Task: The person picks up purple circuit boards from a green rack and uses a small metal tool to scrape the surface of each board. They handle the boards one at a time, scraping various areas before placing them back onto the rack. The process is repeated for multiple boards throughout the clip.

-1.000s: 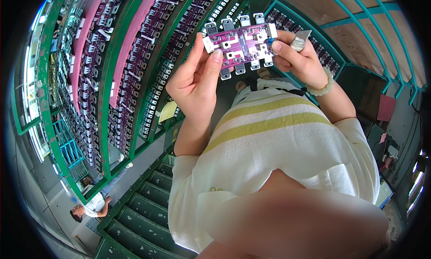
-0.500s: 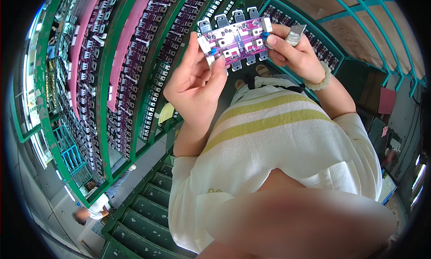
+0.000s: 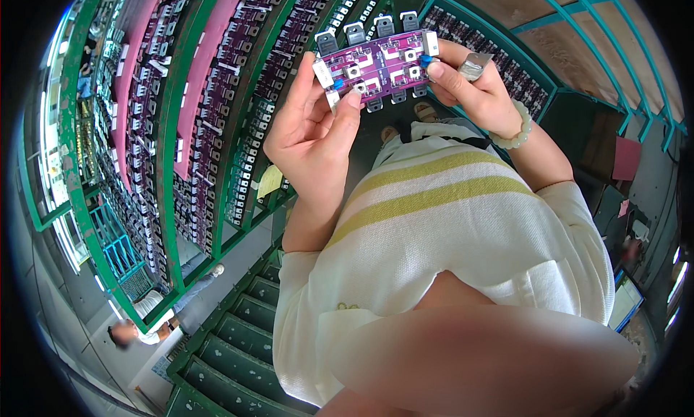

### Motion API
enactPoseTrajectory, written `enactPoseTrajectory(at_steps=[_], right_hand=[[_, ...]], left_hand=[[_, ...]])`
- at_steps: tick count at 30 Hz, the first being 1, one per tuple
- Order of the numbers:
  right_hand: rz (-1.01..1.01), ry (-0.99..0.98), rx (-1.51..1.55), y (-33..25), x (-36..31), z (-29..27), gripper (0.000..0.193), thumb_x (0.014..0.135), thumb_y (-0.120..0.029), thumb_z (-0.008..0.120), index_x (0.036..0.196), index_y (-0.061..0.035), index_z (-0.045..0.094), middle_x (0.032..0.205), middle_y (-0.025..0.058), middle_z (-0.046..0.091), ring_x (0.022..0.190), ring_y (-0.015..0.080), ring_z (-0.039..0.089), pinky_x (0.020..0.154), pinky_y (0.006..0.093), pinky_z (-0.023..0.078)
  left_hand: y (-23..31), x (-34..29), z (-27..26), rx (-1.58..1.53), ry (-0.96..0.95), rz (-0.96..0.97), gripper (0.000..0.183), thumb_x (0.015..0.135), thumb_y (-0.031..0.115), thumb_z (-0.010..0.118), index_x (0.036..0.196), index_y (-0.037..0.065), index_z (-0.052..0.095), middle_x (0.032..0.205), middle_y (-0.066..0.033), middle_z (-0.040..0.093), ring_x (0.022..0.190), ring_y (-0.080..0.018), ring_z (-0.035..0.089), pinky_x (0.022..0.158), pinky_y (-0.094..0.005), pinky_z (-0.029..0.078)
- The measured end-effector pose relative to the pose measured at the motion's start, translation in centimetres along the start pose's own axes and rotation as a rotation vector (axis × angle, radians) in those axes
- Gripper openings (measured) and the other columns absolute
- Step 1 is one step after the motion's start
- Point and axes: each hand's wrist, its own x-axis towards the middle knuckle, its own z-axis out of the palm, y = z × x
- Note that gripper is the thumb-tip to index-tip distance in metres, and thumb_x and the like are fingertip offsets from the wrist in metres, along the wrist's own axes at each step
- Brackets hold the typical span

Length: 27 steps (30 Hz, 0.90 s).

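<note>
Between my two hands I hold up a purple circuit board (image 3: 382,70), its component side facing me. Black transistors with metal tabs stick out along its long edges, and white blocks sit at both ends. My left hand (image 3: 318,128) pinches the left end, thumb on the lower front corner near a blue part. My right hand (image 3: 473,88) grips the right end, thumb beside another blue part. A silvery metal-like wrap (image 3: 474,67) sits round a finger of that hand, and a pale bead bracelet (image 3: 519,128) circles the wrist.
Green racks (image 3: 168,200) to the left carry rows of similar purple boards. Behind the right hand, another teal-edged tray (image 3: 499,62) holds more boards. Green empty-looking slotted shelving (image 3: 242,334) stands at lower left. Another person (image 3: 141,334) is at far left, beyond the rack.
The circuit board has tilted slightly in my hands, so the bright glare on its face is gone. Both hands keep their hold. The other person at far left has shifted a little.
</note>
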Motion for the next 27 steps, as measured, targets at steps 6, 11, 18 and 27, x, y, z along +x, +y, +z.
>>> enactPoseTrajectory(at_steps=[6, 11, 18, 27], right_hand=[[0.001, 0.009, 0.011, 0.0, -0.2, 0.0, 0.033, 0.098, -0.022, 0.052, 0.122, 0.0007, 0.055, 0.064, -0.0071, 0.042, 0.054, 0.0007, 0.033, 0.047, 0.0185, 0.027], [-0.018, 0.017, 0.010, -0.1, -0.4, -0.2, 0.033, 0.098, -0.021, 0.051, 0.123, 0.0010, 0.054, 0.064, -0.0069, 0.042, 0.054, 0.0011, 0.034, 0.047, 0.0190, 0.028], [-0.093, -0.029, -0.065, -0.4, 0.1, -0.3, 0.030, 0.098, -0.021, 0.051, 0.115, 0.0025, 0.059, 0.072, -0.0042, 0.047, 0.057, 0.0011, 0.035, 0.049, 0.0194, 0.029], [-0.005, -0.037, 0.106, -0.6, 0.5, -0.5, 0.032, 0.098, -0.021, 0.051, 0.119, 0.0024, 0.056, 0.064, -0.0075, 0.038, 0.053, 0.0009, 0.029, 0.046, 0.0193, 0.024]], left_hand=[[-0.1, -0.1, -0.1, -0.033, -0.025, 0.006, 0.057, 0.080, -0.018, 0.059, 0.133, -0.008, 0.042, 0.118, -0.0232, 0.059, 0.101, -0.0211, 0.061, 0.083, -0.0304, 0.054], [0.0, 0.2, 0.3, -0.024, -0.031, 0.006, 0.056, 0.080, -0.018, 0.058, 0.134, -0.008, 0.042, 0.117, -0.0232, 0.059, 0.100, -0.0210, 0.061, 0.081, -0.0304, 0.054], [0.4, 0.0, 0.7, 0.034, 0.035, 0.006, 0.050, 0.082, -0.016, 0.056, 0.131, -0.011, 0.044, 0.116, -0.0229, 0.060, 0.098, -0.0205, 0.063, 0.080, -0.0300, 0.054], [0.5, 0.4, 0.6, 0.071, -0.020, 0.039, 0.055, 0.082, -0.015, 0.058, 0.134, -0.008, 0.041, 0.115, -0.0224, 0.060, 0.099, -0.0213, 0.063, 0.081, -0.0296, 0.054]])
